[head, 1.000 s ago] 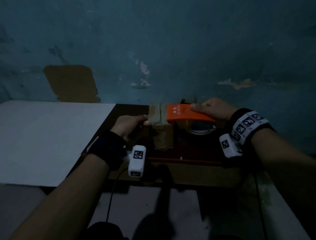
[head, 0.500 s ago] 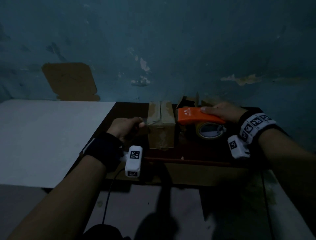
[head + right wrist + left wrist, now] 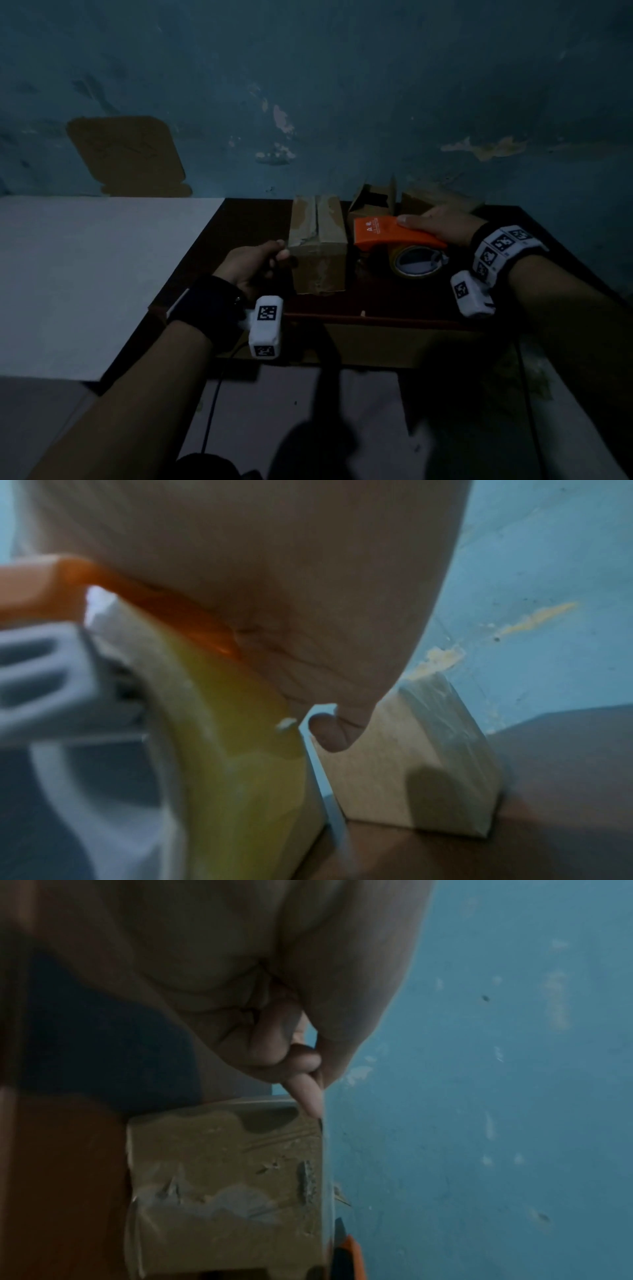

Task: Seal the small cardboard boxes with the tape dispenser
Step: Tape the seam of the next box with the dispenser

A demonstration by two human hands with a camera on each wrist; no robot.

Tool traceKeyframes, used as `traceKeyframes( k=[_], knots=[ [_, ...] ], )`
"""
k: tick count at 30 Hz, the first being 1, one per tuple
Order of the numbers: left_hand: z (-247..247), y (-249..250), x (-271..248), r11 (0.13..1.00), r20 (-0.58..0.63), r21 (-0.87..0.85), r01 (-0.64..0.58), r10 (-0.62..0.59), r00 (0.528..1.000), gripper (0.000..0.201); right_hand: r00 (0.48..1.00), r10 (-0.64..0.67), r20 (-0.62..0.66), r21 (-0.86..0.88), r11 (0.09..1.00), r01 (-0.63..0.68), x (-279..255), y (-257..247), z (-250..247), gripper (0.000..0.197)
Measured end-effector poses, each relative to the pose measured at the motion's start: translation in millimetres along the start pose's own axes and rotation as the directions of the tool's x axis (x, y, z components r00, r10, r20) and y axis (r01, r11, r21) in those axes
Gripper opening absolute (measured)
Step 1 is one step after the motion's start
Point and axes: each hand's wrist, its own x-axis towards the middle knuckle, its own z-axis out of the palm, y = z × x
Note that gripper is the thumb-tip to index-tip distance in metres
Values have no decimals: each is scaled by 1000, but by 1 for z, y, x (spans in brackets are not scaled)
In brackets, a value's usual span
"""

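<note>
Right hand (image 3: 442, 224): grasping the orange tape dispenser (image 3: 383, 231).
Left hand (image 3: 253, 265): curled, fingertip touching the taped cardboard box (image 3: 317, 240).

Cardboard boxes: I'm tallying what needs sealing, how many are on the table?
3: a taped box at centre, an open-flapped box behind the tape dispenser, and a third box behind the right hand. More may hide.

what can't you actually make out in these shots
- Whether the left hand pinches anything at the cardboard box: dim in the head view, palm blocks the left wrist view.
- Fingers of the right hand under the orange tape dispenser: hidden by its body; right wrist view is blurred.
- The print on the dispenser: too small.
- Contents of the open box behind: dark, partly hidden by the dispenser.
</note>
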Motion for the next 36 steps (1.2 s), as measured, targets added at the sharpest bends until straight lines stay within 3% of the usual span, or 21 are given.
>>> traceKeyframes(
  k=[3, 8, 10, 14, 16, 18, 21, 23, 30, 33, 36],
  knots=[
    [-2, -6, 5, 992, 143, -99, 83, -69, 987, 20, 1000, 15, 15, 40, 999, -15, 3, 4, 5, 68],
    [2, -5, 4, 999, -6, 45, 9, -9, 1000, 24, 998, 17, 54, 20, 1000, -18, 7, 3, 16, 59],
    [-2, -3, 7, 996, -3, 85, 30, -30, 1000, 27, 998, 15, 56, 16, 1000, -16, 9, 2, 19, 57],
    [-11, -12, 11, 926, -30, 369, 75, -69, 997, 48, 998, 10, 66, 12, 1000, -11, 10, -1, 22, 53],
    [-13, -19, 14, 909, -14, 410, 79, -81, 997, 61, 998, 11, 65, 11, 1000, -11, 8, -2, 22, 51],
    [-14, -22, 15, 915, -28, 399, 57, -50, 998, 53, 998, 16, 64, 16, 1000, -17, 8, -1, 21, 50],
    [-10, -18, 13, 918, -72, 365, -153, 191, 979, 27, 998, 20, 58, 39, 999, -22, 6, 0, 22, 49],
    [-1, -14, 12, 932, -109, 255, -258, 292, 950, 25, 998, 24, 59, 63, 998, -28, 8, 0, 25, 48],
    [11, -12, 16, 945, -3, 201, -259, 265, 964, 23, 996, 51, 75, 157, 986, -63, 7, 6, 36, 46],
    [13, -6, 10, 906, -34, 205, -371, 385, 922, 22, 996, 22, 90, 152, 988, -36, 9, 4, 41, 49],
    [15, 0, 3, 929, -75, 76, -362, 367, 927, 27, 995, 12, 97, 160, 987, -27, 11, -3, 47, 49]
  ],
)
